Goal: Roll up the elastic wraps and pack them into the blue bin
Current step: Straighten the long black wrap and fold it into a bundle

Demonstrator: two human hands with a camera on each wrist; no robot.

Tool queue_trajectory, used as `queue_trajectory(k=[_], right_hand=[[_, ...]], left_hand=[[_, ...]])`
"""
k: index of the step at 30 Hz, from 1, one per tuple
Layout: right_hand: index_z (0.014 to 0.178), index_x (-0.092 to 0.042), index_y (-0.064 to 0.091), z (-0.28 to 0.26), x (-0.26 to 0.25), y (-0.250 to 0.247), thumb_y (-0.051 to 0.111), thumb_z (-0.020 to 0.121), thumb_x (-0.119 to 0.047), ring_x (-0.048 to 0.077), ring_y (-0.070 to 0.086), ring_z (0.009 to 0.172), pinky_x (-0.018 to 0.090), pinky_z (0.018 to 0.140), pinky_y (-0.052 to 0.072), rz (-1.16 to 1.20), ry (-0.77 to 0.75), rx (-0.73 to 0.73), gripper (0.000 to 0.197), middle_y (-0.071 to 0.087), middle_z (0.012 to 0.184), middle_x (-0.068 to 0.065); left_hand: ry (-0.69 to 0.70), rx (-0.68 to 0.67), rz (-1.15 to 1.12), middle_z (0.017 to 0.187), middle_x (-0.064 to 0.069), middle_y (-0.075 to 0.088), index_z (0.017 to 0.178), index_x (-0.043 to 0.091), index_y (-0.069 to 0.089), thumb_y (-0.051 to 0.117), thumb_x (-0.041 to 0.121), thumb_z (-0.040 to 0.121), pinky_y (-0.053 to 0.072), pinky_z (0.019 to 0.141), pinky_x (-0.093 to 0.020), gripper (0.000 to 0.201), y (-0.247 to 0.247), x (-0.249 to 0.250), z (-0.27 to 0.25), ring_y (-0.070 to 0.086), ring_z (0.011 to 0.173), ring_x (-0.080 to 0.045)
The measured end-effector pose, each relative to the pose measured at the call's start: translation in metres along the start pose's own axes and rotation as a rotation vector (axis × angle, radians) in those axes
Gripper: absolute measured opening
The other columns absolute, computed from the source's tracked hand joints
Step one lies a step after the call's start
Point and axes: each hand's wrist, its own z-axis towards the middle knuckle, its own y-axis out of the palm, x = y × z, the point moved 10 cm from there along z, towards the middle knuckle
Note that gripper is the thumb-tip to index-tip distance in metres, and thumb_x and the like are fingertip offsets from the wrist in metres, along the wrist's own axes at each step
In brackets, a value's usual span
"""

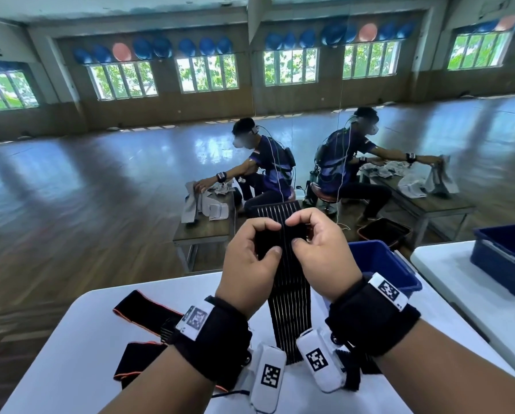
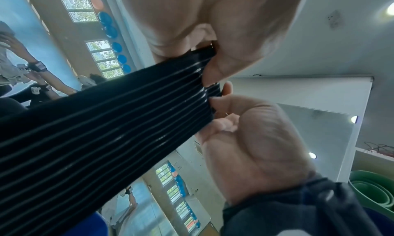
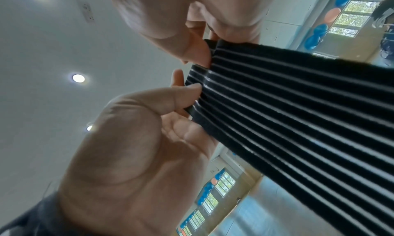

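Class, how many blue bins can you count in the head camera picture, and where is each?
2. The near blue bin stands on the white table, just beyond the right hand. The second blue bin sits on the neighbouring table at the right edge. Others may lie outside the frame.

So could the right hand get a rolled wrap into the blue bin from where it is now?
Probably yes. The blue bin sits open-topped just beyond the right hand, nothing between them. But both hands, the left hand too, are busy pinching the striped wrap.
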Motion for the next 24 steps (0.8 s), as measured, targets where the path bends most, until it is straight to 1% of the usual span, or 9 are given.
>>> queue_trajectory(k=[4,5,7,10,13,16,18,21,24], right_hand=[[0.088,-0.025,0.059,-0.004,0.010,-0.002,0.055,0.079,0.014,0.019,0.061,0.084,0.037,0.076,0.054,0.002,0.025,0.021,0.040,0.063,0.092,0.001],[0.086,-0.024,0.059,-0.007,0.016,-0.003,0.057,0.080,0.014,0.015,0.060,0.080,0.035,0.073,0.053,0.011,0.041,0.021,0.039,0.062,0.089,-0.001],[0.080,-0.023,0.059,-0.016,0.026,-0.002,0.062,0.080,0.014,0.007,0.057,0.073,0.027,0.069,0.050,-0.013,0.045,-0.001,0.037,0.061,0.082,-0.008],[0.076,-0.023,0.064,-0.040,0.052,0.006,0.065,0.077,0.016,0.001,0.056,0.070,0.017,0.067,0.046,-0.079,0.082,-0.077,0.039,0.064,0.077,-0.015],[0.077,-0.027,0.069,-0.077,0.109,0.019,0.073,0.071,0.009,0.003,0.063,0.077,0.021,0.075,0.052,-0.158,0.251,-0.197,0.037,0.069,0.081,-0.015],[0.081,-0.025,0.071,-0.130,0.175,0.031,0.079,0.063,0.005,0.013,0.066,0.076,0.037,0.073,0.060,-0.104,0.572,-0.357,0.036,0.072,0.084,0.003],[0.081,-0.026,0.069,-0.161,0.203,0.034,0.082,0.061,0.003,0.010,0.064,0.072,0.034,0.066,0.058,-0.159,0.681,-0.455,0.038,0.069,0.084,0.004],[0.083,-0.031,0.067,-0.195,0.227,0.029,0.085,0.057,-0.009,0.004,0.063,0.071,0.024,0.066,0.055,-0.277,0.745,-0.566,0.038,0.068,0.087,-0.001],[0.087,-0.020,0.066,-0.222,0.248,0.016,0.083,0.062,0.001,-0.002,0.063,0.071,0.023,0.068,0.055,-0.255,0.857,-0.578,0.037,0.068,0.089,0.000]], left_hand=[[-0.057,0.010,-0.049,0.105,0.006,0.070,0.104,0.028,0.066,0.052,-0.019,0.071,0.054,0.092,-0.036,0.059,0.001,-0.012,0.003,0.066,0.105,-0.016],[-0.073,0.018,-0.072,0.106,0.004,0.070,0.104,0.027,0.066,0.051,-0.021,0.071,0.055,0.091,-0.037,0.060,0.000,-0.016,0.005,0.067,0.105,-0.016],[-0.089,0.030,-0.105,0.109,0.000,0.070,0.105,0.029,0.067,0.051,-0.019,0.070,0.056,0.090,-0.039,0.062,-0.002,-0.021,0.009,0.067,0.107,-0.018],[-0.114,0.036,-0.141,0.115,-0.004,0.068,0.109,0.027,0.066,0.050,-0.024,0.073,0.056,0.086,-0.032,0.065,-0.003,-0.027,0.015,0.067,0.109,-0.017],[-0.161,0.038,-0.195,0.120,-0.005,0.068,0.114,0.023,0.065,0.048,-0.030,0.076,0.055,0.083,-0.025,0.067,-0.003,-0.040,0.022,0.068,0.110,-0.014],[-0.227,0.059,-0.226,0.119,-0.001,0.070,0.112,0.027,0.067,0.048,-0.032,0.074,0.057,0.083,-0.027,0.073,-0.005,-0.065,0.031,0.069,0.108,-0.013],[-0.268,0.068,-0.204,0.118,0.000,0.071,0.111,0.030,0.068,0.047,-0.032,0.073,0.059,0.086,-0.033,0.075,-0.005,-0.087,0.036,0.069,0.108,-0.014],[-0.333,0.076,-0.100,0.115,0.003,0.071,0.111,0.030,0.068,0.047,-0.031,0.069,0.059,0.085,-0.033,0.077,-0.008,-0.130,0.043,0.069,0.108,-0.015],[-0.409,0.088,0.044,0.115,0.003,0.070,0.112,0.030,0.068,0.050,-0.027,0.069,0.058,0.093,-0.037,0.074,-0.018,-0.181,0.044,0.068,0.108,-0.013]])
